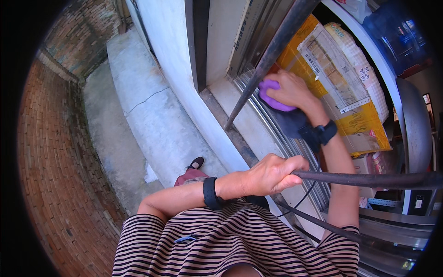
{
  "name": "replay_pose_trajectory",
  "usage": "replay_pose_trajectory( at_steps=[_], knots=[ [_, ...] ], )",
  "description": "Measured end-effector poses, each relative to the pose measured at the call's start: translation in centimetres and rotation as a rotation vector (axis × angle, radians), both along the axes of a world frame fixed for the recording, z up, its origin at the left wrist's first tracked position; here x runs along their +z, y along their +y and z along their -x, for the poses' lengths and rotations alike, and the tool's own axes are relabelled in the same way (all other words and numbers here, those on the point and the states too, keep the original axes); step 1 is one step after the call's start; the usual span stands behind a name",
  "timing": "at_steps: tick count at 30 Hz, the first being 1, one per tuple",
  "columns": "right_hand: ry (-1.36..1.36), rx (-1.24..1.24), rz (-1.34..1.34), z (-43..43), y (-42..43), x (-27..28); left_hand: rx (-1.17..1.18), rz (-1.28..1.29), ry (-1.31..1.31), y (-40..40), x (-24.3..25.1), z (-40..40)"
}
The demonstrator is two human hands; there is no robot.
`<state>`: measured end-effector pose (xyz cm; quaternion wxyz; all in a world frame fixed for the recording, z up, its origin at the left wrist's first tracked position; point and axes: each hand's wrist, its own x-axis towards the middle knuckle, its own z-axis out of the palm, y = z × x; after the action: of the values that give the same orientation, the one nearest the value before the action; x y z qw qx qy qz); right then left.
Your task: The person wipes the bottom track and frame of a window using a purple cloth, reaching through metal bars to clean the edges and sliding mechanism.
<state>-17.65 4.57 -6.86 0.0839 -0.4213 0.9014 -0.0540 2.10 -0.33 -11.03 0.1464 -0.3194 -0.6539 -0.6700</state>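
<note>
My left hand (277, 175) is closed around a dark metal window bar (363, 180), with a black band on the wrist. Beyond the bars, my right hand (289, 88) holds a bunched purple cloth (275, 98) over the metal window track (258, 107); a dark band is on this wrist too. A second metal bar (266, 59) slants down to the sill just left of the purple cloth. Directly behind my right hand stands a taped cardboard box (349, 130) with a label that bears writing.
A blue plastic water jug (394, 34) stands at the upper right, by a white curved edge (384, 62). A lower bar (318, 221) crosses near my right arm. On the left are a concrete ledge (142, 93) and a brick wall (59, 155).
</note>
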Motion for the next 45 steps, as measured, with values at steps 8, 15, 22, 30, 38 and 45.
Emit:
replay_pose_trajectory(
  at_steps=[8, 15, 22, 30, 38, 45],
  knots=[
    [0.244, 0.138, 0.127, -0.6, -2.6, -5.2, -0.006, 0.003, -0.014, 0.3, 0.1, -0.4],
    [-0.135, 0.135, -0.071, -0.4, 1.2, -1.5, -0.063, 0.067, -0.001, -0.3, -0.1, 0.3],
    [0.087, -0.022, 0.382, 2.1, -0.4, -4.1, -0.052, 0.006, 0.001, 0.3, 0.0, 0.4],
    [-0.198, -0.066, 0.207, 3.5, 3.4, -2.8, -0.075, 0.018, -0.009, -0.2, -0.5, 0.6],
    [-0.095, -0.047, 0.223, 6.6, 1.3, -6.6, -0.069, 0.040, 0.002, -0.3, -0.3, 0.5],
    [-0.082, -0.089, 0.163, 3.5, 7.6, -6.4, -0.120, 0.060, -0.016, -0.4, 0.0, 0.4]
  ],
)
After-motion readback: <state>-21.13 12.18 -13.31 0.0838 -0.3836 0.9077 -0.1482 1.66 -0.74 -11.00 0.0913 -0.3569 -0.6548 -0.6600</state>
